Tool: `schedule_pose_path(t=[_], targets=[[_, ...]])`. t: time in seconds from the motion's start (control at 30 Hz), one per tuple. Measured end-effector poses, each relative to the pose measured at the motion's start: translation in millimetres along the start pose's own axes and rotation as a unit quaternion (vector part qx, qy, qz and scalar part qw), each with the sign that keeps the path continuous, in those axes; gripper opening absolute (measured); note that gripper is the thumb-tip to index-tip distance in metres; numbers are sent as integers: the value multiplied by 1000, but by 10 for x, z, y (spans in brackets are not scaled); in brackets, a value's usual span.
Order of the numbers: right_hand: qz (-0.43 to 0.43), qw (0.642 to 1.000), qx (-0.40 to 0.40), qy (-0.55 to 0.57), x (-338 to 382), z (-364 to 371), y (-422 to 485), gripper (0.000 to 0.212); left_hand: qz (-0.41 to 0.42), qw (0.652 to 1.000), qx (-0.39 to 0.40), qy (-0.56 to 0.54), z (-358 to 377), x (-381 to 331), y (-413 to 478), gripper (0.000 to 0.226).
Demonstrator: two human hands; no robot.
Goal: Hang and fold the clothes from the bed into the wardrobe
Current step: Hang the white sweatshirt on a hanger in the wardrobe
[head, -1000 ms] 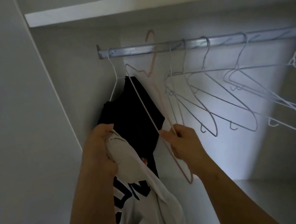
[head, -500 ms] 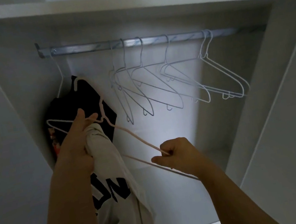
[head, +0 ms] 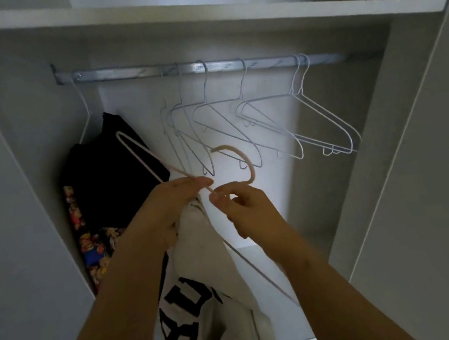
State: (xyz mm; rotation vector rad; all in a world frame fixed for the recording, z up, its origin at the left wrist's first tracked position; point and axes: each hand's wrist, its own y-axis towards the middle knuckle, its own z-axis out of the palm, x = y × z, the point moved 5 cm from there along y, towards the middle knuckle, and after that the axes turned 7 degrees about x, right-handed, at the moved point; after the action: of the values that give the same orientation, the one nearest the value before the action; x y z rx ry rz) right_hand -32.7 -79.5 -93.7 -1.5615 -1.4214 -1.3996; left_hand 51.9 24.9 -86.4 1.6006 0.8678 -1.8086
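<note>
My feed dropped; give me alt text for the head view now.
Inside an open wardrobe, the left hand grips a white lettered shirt while the right hand pinches a pink hanger at its neck, off the rail. On the rail hang a black garment at the left and several empty white hangers.
</note>
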Motion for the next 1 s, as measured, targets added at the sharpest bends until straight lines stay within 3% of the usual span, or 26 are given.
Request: schedule_pose_path(t=[0.03, 0.1, 0.23, 0.37, 0.57, 0.87, 1.0], targets=[[-3, 1000, -29, -4, -12, -49, -25, 20, -4, 1000, 20, 16, -7, -22, -10, 6], [-4, 994, -107, -13, -51, -202, -88, 26, -19, 996, 45, 78, -71, -47, -19, 25], [9, 979, -201, 31, -170, -437, -199, 33, -26, 971, 3, 238, -225, -125, 4, 40], [9, 978, -205, 27, -211, -540, -266, 35, 5, 952, -55, 301, -328, -182, 130, 32], [42, 971, -218, 83, -373, -801, -380, 54, 28, 970, -138, 198, -631, -253, 231, 21], [63, 974, -216, -1, -463, -1163, -458, 62, 124, 970, -110, 176, -711, -451, 300, 29], [63, 983, -169, -39, -457, -1113, -412, 64, 176, 939, -92, 282, -702, -576, 261, 32]])
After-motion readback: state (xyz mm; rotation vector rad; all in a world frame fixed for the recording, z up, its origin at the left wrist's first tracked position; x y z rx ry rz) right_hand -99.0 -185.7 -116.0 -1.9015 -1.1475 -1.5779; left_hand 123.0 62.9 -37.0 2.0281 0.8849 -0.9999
